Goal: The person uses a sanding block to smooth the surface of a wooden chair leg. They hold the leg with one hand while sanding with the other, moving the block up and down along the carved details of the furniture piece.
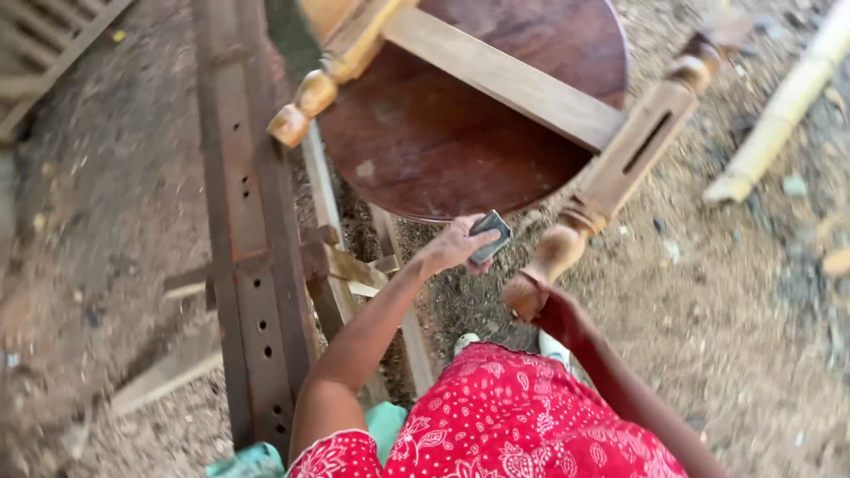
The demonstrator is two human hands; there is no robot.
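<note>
Left hand [456, 246] fingers clamp a grey sanding block [490, 235]; right hand [553, 312] fingers grip the turned stool leg [611, 181], its long axis slanting up-right.

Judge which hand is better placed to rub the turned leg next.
Left, probably. The left hand holds a small grey block free beside the turned leg, while the right hand grips that leg's end.
</note>
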